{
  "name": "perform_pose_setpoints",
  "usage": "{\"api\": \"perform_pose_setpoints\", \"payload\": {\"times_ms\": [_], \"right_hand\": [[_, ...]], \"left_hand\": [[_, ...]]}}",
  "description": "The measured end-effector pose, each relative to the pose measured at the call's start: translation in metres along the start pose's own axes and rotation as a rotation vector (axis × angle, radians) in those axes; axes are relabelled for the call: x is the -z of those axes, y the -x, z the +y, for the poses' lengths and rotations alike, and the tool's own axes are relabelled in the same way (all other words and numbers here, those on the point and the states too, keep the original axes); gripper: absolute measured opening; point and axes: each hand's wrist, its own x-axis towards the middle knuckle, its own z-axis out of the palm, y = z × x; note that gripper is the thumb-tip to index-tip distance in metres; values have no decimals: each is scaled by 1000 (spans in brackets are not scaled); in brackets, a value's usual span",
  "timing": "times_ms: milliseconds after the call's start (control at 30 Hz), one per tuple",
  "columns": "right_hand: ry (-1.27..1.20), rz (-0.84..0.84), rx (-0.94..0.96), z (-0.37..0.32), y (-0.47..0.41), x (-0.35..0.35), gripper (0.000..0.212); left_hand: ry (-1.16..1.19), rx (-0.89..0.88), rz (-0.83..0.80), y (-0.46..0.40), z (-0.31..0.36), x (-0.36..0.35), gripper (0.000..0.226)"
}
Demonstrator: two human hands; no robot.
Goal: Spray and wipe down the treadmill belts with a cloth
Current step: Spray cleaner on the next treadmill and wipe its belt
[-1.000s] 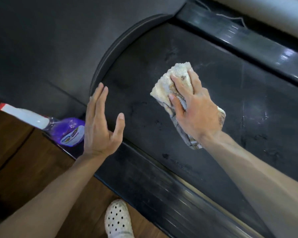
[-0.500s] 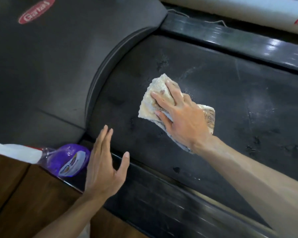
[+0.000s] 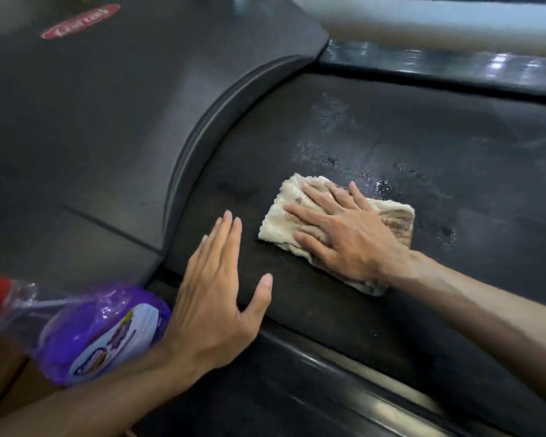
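A folded cream cloth (image 3: 279,216) lies flat on the black treadmill belt (image 3: 423,146). My right hand (image 3: 344,233) presses on the cloth with spread, straight fingers. My left hand (image 3: 215,298) is flat with straight fingers at the belt's near edge, left of the cloth and apart from it. A purple spray bottle (image 3: 101,332) with a red and white head lies on its side at the lower left, beside my left wrist. Wet streaks show on the belt beyond the cloth.
The grey motor cover (image 3: 108,121) with a red oval logo rises left of the belt. Black side rails (image 3: 312,389) run along the belt's near and far edges. A strip of wooden floor (image 3: 0,373) shows at the lower left.
My right hand has slid the cloth down the belt toward the near rail, and its fingers now lie flatter. My left hand has come onto the belt edge. The view has moved closer.
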Motion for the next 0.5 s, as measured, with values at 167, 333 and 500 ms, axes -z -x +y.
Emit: {"api": "perform_pose_setpoints", "payload": {"times_ms": [167,333,500], "right_hand": [[8,28,8,0,2,-2,64],[-64,44,-21,1,6,-2,70],[-71,30,-38,1,2,-3,73]], "left_hand": [[-17,-6,-5,-17,5,-9,87],[11,-9,-8,-13,18,-11,87],[-32,69,-38,-8,9,-10,90]]}}
